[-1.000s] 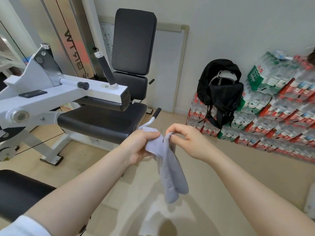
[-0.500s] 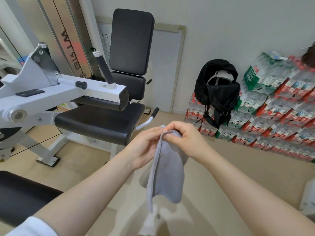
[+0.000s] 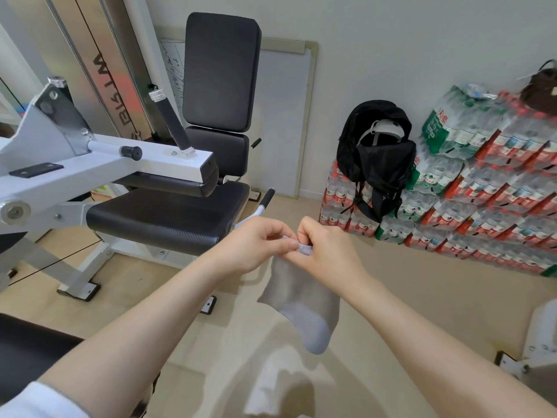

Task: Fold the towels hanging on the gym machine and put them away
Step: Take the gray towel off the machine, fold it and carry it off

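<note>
A small grey towel [image 3: 301,300] hangs folded in the air in front of me, above the floor. My left hand [image 3: 259,242] and my right hand [image 3: 325,251] pinch its top edge side by side, fingertips almost touching. The towel's lower end is a lighter grey and droops to the right. The gym machine [image 3: 99,164], white frame with black pads, stands to the left; its black seat [image 3: 168,215] lies just left of my left hand. I see no towel hanging on the machine.
A black backpack [image 3: 376,155] leans on stacked packs of bottled water [image 3: 482,200] along the right wall. A whiteboard [image 3: 283,116] stands against the back wall. A black pad [image 3: 27,354] is at lower left, and a white object [image 3: 539,342] at far right.
My hands have shifted their grip along the towel's top edge, bringing the corners together. The towel now hangs shorter and wider than a second ago.
</note>
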A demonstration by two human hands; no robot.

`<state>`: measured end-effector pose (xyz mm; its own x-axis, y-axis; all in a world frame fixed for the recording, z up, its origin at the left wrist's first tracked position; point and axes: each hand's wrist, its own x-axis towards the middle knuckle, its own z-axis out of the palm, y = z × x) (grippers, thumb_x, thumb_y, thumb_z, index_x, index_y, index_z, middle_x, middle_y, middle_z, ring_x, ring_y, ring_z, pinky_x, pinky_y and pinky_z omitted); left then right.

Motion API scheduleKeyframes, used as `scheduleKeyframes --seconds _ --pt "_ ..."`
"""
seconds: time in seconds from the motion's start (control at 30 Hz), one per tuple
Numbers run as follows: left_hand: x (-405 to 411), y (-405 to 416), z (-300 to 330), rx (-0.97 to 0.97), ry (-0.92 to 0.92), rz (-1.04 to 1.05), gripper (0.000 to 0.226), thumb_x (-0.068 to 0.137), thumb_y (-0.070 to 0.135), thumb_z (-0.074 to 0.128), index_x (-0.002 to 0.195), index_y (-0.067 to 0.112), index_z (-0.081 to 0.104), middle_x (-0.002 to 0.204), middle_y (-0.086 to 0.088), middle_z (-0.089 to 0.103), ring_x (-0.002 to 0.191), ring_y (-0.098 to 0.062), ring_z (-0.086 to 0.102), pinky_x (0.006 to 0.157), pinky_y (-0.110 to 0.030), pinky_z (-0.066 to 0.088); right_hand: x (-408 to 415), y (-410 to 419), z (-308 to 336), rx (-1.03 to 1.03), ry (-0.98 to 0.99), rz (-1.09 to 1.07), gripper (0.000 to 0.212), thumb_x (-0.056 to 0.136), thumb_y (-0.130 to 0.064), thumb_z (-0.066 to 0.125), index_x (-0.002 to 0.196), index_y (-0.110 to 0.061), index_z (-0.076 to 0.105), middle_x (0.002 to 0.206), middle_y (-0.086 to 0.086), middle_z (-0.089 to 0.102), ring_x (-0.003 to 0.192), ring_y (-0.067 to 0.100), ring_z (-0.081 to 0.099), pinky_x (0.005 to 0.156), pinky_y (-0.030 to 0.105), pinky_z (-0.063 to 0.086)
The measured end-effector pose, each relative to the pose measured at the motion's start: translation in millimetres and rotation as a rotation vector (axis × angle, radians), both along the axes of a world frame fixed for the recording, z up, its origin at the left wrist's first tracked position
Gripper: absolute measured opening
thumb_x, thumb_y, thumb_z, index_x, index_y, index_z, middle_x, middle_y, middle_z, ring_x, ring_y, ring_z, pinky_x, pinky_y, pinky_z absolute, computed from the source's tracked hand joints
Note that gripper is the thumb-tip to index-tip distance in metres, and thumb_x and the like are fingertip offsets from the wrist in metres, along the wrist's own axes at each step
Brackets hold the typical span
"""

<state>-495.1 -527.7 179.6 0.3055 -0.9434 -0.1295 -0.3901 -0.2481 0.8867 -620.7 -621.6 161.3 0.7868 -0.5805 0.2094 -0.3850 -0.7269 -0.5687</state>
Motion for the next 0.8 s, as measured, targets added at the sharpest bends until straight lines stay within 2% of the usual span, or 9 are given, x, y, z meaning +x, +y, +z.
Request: scheduleKeyframes --seconds 0.1,0.17,0.27,0.33,0.4,0.5,0.6,0.7,0.8 --pt "10 2 4 -0.063 -0.169 0.075 0.008 0.087 0.017 0.062 0.084 0.018 0.07 0.072 0.002 0.064 0.063 0.001 0.05 0.064 -0.015 0.04 -8 -12 -4 0.169 0.142 0.129 0.037 0.075 -0.048 0.066 0.065 -0.025 0.039 0.059 -0.01 0.044 0.059 0.012 0.041 0.055 0.032 0.03" --pt "22 4 5 -0.108 -0.246 0.19 0.008 0.087 0.019 0.062 0.085 0.019 0.07 0.067 0.009 0.061 0.057 0.005 0.051 0.057 -0.008 0.039 -19 -23 -10 0.533 0.191 0.237 0.035 0.082 -0.046 0.058 0.073 -0.013 0.052 0.067 -0.007 0.051 0.061 0.009 0.045 0.056 0.027 0.034" --pt "44 7 2 -0.077 -0.339 0.284 0.01 0.088 0.02 0.06 0.086 0.021 0.069 0.074 0.013 0.064 0.067 0.005 0.056 0.064 -0.014 0.043 -40 -41 -24 0.782 0.456 0.212 0.034 0.092 -0.044 0.051 0.083 -0.015 0.064 0.079 -0.004 0.064 0.07 0.009 0.059 0.064 0.021 0.046" --pt "56 10 -5 -0.017 -0.417 0.297 0.009 0.089 0.02 0.059 0.087 0.02 0.068 0.078 0.011 0.064 0.074 0.001 0.056 0.064 -0.014 0.042 -50 -55 -35 0.562 0.743 0.172 0.034 0.088 -0.052 0.051 0.084 -0.02 0.064 0.087 -0.003 0.066 0.076 0.013 0.061 0.073 0.027 0.05" --pt "63 11 -17 0.05 -0.485 0.282 0.01 0.088 0.018 0.059 0.09 0.017 0.069 0.082 0.003 0.067 0.078 -0.009 0.059 0.064 -0.018 0.043 -55 -67 -47 0.282 0.911 0.127 0.032 0.088 -0.049 0.05 0.073 -0.021 0.052 0.079 -0.003 0.057 0.067 0.013 0.052 0.061 0.026 0.042" --pt "66 11 -39 0.114 -0.544 0.251 0.011 0.087 0.016 0.061 0.093 0.014 0.071 0.087 -0.006 0.07 0.079 -0.021 0.066 0.068 -0.03 0.053 -55 -75 -59 -0.008 0.842 0.008 0.01 0.091 -0.022 0.045 0.088 -0.014 0.049 0.096 0.009 0.059 0.077 0.023 0.051 0.059 0.031 0.038" --pt "70 11 -52 0.141 -0.551 0.29 0.013 0.087 0.016 0.062 0.096 0.014 0.071 0.086 -0.005 0.071 0.077 -0.023 0.069 0.067 -0.028 0.054 -57 -82 -67 -0.244 0.705 -0.089 0.012 0.089 -0.008 0.04 0.096 -0.013 0.048 0.101 0.012 0.062 0.088 0.031 0.057 0.061 0.033 0.036" --pt "74 10 -59 0.161 -0.558 0.335 0.015 0.087 0.016 0.061 0.098 0.016 0.071 0.087 -0.004 0.071 0.075 -0.02 0.068 0.059 -0.016 0.044 -59 -83 -68 -0.326 0.626 -0.033 0.006 0.093 -0.016 0.044 0.087 -0.017 0.046 0.095 0.01 0.063 0.086 0.032 0.059 0.059 0.033 0.037" --pt "74 12 -63 0.158 -0.554 0.388 0.016 0.087 0.015 0.062 0.099 0.016 0.072 0.088 -0.004 0.072 0.076 -0.018 0.067 0.064 -0.017 0.043 -62 -83 -65 -0.361 0.698 0.111 0.018 0.096 -0.029 0.042 0.085 -0.018 0.052 0.096 0.008 0.063 0.092 0.029 0.059 0.063 0.031 0.035"
